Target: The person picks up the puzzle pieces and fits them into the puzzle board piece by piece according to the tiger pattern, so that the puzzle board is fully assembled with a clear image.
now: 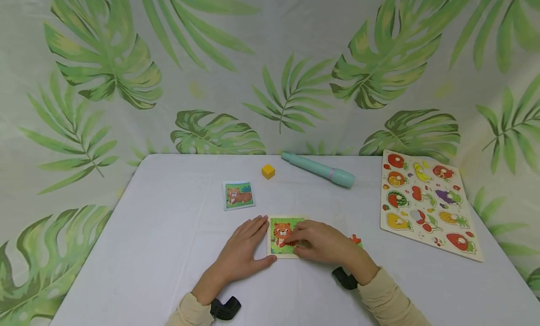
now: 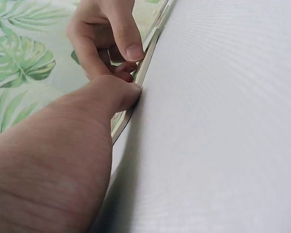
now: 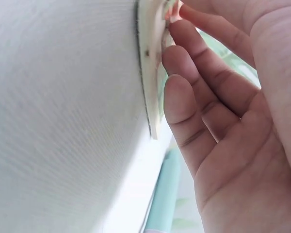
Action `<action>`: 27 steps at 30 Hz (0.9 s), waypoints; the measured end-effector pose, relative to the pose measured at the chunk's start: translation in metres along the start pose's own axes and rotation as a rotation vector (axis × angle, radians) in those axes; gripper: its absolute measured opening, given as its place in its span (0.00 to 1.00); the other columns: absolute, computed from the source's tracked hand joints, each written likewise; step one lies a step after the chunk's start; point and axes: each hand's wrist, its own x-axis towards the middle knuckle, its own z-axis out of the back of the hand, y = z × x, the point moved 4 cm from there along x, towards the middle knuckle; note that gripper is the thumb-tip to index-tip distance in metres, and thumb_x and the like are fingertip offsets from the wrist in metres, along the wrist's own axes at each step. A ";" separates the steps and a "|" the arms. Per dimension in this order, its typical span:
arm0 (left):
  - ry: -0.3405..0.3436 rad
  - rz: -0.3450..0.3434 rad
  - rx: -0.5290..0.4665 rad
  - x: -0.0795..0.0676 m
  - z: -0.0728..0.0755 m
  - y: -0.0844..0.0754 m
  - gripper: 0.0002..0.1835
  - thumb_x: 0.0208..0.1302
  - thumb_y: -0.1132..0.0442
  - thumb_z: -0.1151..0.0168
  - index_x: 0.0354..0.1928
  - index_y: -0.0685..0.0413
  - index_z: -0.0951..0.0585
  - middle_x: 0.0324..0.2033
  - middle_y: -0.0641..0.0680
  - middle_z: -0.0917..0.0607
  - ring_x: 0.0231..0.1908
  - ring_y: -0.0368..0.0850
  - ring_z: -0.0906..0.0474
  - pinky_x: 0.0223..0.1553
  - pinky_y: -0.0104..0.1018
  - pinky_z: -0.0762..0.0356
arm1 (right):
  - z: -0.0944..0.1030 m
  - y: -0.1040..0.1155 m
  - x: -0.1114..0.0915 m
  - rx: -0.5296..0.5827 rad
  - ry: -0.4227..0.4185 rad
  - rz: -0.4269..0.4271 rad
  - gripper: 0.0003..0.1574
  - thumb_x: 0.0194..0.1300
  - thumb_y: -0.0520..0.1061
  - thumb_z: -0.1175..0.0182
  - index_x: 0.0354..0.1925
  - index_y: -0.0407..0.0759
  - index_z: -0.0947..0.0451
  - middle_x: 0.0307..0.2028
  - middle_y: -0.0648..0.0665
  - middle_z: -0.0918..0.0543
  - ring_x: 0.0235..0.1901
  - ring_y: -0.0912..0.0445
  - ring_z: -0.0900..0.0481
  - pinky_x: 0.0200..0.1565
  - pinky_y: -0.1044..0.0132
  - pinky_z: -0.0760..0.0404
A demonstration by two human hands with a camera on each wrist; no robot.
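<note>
A small square puzzle board (image 1: pixel 281 256) with an orange tiger on green lies in front of me. My left hand (image 1: pixel 243 247) rests at its left side, fingers extended along the edge and thumb at the near left corner. Over the board's right half, my right hand (image 1: pixel 319 241) touches the picture with loosely bent fingertips. Its thumb stands apart from the fingers in the left wrist view. The hand covers part of the picture, and no piece shows between the fingertips. A loose red-and-green puzzle piece (image 1: pixel 356 239) lies beside the right wrist, partly hidden by it.
Behind the board lie a square tiger picture card (image 1: pixel 238 195), a yellow cube (image 1: pixel 268 171) and a mint-green tube (image 1: pixel 318 169). A large fruit puzzle board (image 1: pixel 430 204) lies on the right of the white table (image 1: pixel 168 232). A leaf-print cloth (image 1: pixel 295 44) hangs behind.
</note>
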 end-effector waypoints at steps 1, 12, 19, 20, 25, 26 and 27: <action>-0.001 0.000 0.001 0.000 0.000 0.000 0.48 0.66 0.35 0.37 0.78 0.57 0.36 0.79 0.53 0.38 0.79 0.48 0.45 0.80 0.47 0.47 | 0.001 0.000 0.000 0.000 -0.001 -0.003 0.16 0.68 0.46 0.32 0.54 0.55 0.12 0.47 0.59 0.15 0.49 0.63 0.21 0.54 0.64 0.17; 0.005 0.007 -0.010 0.000 0.001 -0.001 0.48 0.66 0.34 0.38 0.78 0.57 0.36 0.79 0.53 0.38 0.79 0.48 0.45 0.80 0.47 0.47 | 0.013 -0.001 -0.009 0.056 -0.007 -0.021 0.18 0.68 0.46 0.31 0.56 0.51 0.13 0.50 0.55 0.13 0.52 0.59 0.19 0.56 0.57 0.16; 0.006 0.008 -0.012 0.000 0.002 -0.002 0.48 0.66 0.35 0.37 0.78 0.57 0.36 0.79 0.53 0.38 0.79 0.49 0.45 0.80 0.47 0.47 | 0.019 -0.006 -0.016 0.058 -0.002 -0.060 0.19 0.68 0.46 0.32 0.57 0.54 0.13 0.49 0.57 0.13 0.52 0.60 0.19 0.58 0.55 0.17; 0.007 0.008 -0.012 0.000 0.002 -0.002 0.48 0.66 0.35 0.37 0.78 0.57 0.36 0.79 0.53 0.38 0.79 0.49 0.45 0.80 0.47 0.47 | 0.019 -0.007 -0.017 0.054 -0.004 -0.060 0.19 0.68 0.46 0.31 0.57 0.54 0.13 0.49 0.57 0.13 0.52 0.60 0.19 0.57 0.55 0.17; 0.007 0.009 -0.020 0.000 0.002 -0.002 0.48 0.66 0.35 0.37 0.78 0.58 0.36 0.79 0.54 0.38 0.79 0.49 0.45 0.80 0.48 0.47 | 0.022 -0.012 -0.023 0.036 -0.025 -0.045 0.18 0.67 0.47 0.30 0.56 0.53 0.13 0.47 0.57 0.13 0.50 0.60 0.19 0.55 0.57 0.16; 0.007 0.009 -0.019 0.000 0.002 -0.002 0.48 0.66 0.35 0.37 0.78 0.58 0.36 0.79 0.54 0.38 0.79 0.49 0.45 0.80 0.48 0.47 | 0.022 -0.013 -0.024 0.031 -0.029 -0.043 0.18 0.67 0.47 0.30 0.55 0.52 0.13 0.47 0.57 0.13 0.50 0.60 0.19 0.55 0.57 0.16; 0.007 0.009 -0.020 -0.001 0.001 -0.002 0.48 0.66 0.35 0.37 0.78 0.58 0.36 0.79 0.54 0.38 0.79 0.49 0.45 0.80 0.48 0.47 | 0.023 -0.014 -0.025 0.027 -0.034 -0.042 0.18 0.67 0.47 0.30 0.55 0.52 0.13 0.46 0.57 0.13 0.49 0.61 0.19 0.54 0.58 0.16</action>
